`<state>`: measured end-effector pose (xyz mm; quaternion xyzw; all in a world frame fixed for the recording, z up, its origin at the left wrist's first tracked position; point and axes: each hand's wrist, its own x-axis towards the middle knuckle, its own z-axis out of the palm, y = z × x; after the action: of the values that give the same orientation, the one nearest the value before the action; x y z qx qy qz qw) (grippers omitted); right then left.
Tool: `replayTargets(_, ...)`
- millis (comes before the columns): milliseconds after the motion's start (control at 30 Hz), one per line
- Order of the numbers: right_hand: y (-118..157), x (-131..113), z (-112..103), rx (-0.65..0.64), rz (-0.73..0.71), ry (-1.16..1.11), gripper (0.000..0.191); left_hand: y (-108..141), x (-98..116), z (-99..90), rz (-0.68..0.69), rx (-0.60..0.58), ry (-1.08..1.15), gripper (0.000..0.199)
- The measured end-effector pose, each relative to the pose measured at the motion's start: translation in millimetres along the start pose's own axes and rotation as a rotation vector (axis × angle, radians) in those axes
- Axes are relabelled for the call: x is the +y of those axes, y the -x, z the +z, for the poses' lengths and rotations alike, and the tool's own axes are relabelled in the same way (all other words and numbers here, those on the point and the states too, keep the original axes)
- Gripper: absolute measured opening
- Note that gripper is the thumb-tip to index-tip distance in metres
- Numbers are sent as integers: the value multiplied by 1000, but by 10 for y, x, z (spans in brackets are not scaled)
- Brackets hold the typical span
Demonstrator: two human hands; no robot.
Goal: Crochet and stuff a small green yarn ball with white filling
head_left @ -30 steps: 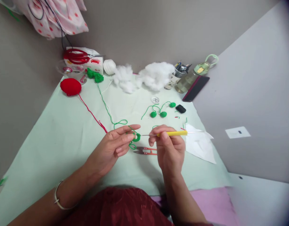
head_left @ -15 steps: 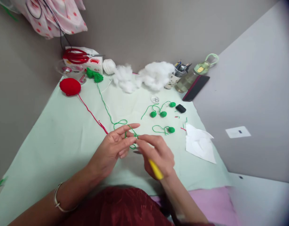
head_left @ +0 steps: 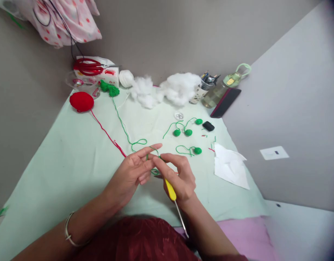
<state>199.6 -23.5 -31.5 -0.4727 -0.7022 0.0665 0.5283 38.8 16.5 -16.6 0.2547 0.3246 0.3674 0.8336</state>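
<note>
At the center of the frame, the left hand [head_left: 131, 174] is pinching a small green crochet piece [head_left: 155, 171] with green yarn [head_left: 123, 127] draped over its raised forefinger. The right hand [head_left: 180, 177] is meeting it, thumb and fingertips closing on the same piece, while the yellow crochet hook [head_left: 171, 190] is lying tucked in that hand, its metal shaft pointing toward the lower edge. 4 green balls [head_left: 197, 150] are sitting just above on the pale green cloth [head_left: 60, 163].

Both hands [head_left: 158, 174] meet mid-front — fingertips pinched together.
</note>
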Motion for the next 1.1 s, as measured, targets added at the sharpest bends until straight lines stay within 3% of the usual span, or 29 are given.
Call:
replayTargets(67, -10, -5, -20, 29, 41, -61, 32, -15, 14, -33, -61, -38, 57, 32)
replayTargets(233, -154, -17, -90, 142, 456, -614, 21, -27, 67, -46, -16, -15, 60, 23)
replayTargets(367, -171, 0, -50, 35, 501, -677, 15, -1, 52, -14, 14, -30, -40, 26)
replayTargets(533, -162, 3, -66, 4, 555, -752, 20, 20, 52, -36, 26, -21, -62, 23)
replayTargets(600, -141, -17, -99, -10, 493, -652, 22, 22, 60, -32, 39, 3, -79, 24)
replayTargets(733, -35, -45, -135, -114, 70, -82, 31, 16, 61, -7, 67, 44, -85, 34)
replayTargets(833, 8, -36, -116, -153, -78, 50, 41, 4, 56, -14, -31, -9, -5, 37)
replayTargets(900, -17, -25, -100, -109, -28, -36, 35, -3, 56, -28, -80, -28, 45, 35)
replayTargets(967, -70, -13, -91, -42, 126, -226, 27, -3, 61, -33, -72, -29, 47, 34)
replayTargets(1100, -144, 10, -72, 2, 436, -682, 21, 15, 76, -4, 52, 29, -68, 35)
